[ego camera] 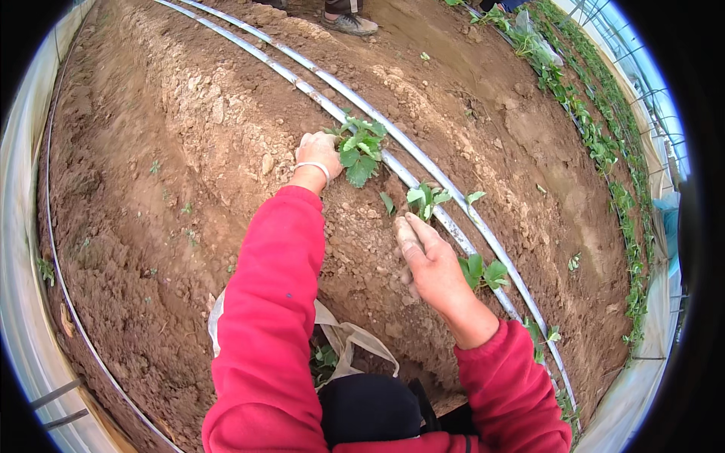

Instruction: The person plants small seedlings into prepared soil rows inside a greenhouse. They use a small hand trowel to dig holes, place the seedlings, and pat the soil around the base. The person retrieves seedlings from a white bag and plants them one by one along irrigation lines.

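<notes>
My left hand [319, 152], with a white band at the wrist, is closed around a bunch of leafy seedlings [362, 148], which look like strawberry plants. Their stems are hidden by the fingers. The bunch overhangs the nearer of two pale drip irrigation tapes [399, 168]. Soil-dusted, my right hand [433, 257] has its fingers stretched toward a small seedling [426, 199] standing in the soil beside that tape. Nothing shows in its grasp, and its far fingers are partly hidden. Another seedling [481, 272] grows along the tape, just right of this hand.
Below my arms lies a pale plastic bag [354, 342] with green plants inside. Another person's shoe [350, 24] rests on the soil at the top. Rows of green plants [600, 141] run along the right. Plastic greenhouse sheeting [22, 187] borders the left, beside a thin line [56, 249].
</notes>
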`<state>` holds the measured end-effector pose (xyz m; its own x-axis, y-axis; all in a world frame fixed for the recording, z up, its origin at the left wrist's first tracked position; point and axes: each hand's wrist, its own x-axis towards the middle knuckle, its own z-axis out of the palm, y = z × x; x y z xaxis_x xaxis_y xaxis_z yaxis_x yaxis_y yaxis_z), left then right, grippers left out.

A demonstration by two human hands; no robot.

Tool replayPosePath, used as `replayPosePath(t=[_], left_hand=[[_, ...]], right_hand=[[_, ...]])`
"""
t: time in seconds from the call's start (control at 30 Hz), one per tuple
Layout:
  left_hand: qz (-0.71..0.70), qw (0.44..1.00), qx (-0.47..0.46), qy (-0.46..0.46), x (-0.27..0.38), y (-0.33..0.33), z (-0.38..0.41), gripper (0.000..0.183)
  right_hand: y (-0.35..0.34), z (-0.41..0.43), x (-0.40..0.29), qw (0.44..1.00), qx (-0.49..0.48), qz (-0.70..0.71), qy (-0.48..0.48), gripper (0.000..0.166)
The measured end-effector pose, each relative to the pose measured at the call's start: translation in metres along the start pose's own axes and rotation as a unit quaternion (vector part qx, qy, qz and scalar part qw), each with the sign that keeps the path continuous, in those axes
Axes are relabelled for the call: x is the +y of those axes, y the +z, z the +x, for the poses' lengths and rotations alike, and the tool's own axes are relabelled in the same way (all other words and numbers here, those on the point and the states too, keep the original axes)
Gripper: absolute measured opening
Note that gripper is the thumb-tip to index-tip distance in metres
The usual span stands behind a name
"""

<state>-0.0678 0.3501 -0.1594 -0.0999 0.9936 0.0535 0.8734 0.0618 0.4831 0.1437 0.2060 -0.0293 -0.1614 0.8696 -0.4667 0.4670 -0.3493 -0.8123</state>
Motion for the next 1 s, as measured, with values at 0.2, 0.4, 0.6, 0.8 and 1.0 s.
replayPosePath(t=[0.2, 0.4, 0.6, 0.8, 1.0], left_hand=[[-0.059, 0.993, -0.105, -0.006, -0.014, -0.006, 0.013, 0.043], [-0.053, 0.993, -0.091, 0.045, -0.018, -0.010, 0.005, 0.054], [0.033, 0.999, -0.042, -0.013, 0.009, -0.001, -0.002, 0.051], [-0.257, 0.958, -0.128, 0.011, -0.048, 0.006, 0.015, 0.063], [-0.120, 0.990, -0.051, 0.046, -0.012, -0.004, 0.006, 0.067]], right_hand=[[0.031, 0.037, 0.015, 0.981, 0.088, -0.138, -0.108, 0.046], [0.046, 0.060, 0.003, 0.958, 0.046, -0.230, -0.164, 0.046], [0.018, 0.069, 0.004, 0.941, -0.005, -0.293, -0.168, 0.037], [-0.033, -0.020, 0.011, 0.959, 0.008, -0.102, -0.263, 0.046], [-0.067, -0.118, 0.069, 0.973, -0.076, -0.120, -0.184, 0.051]])
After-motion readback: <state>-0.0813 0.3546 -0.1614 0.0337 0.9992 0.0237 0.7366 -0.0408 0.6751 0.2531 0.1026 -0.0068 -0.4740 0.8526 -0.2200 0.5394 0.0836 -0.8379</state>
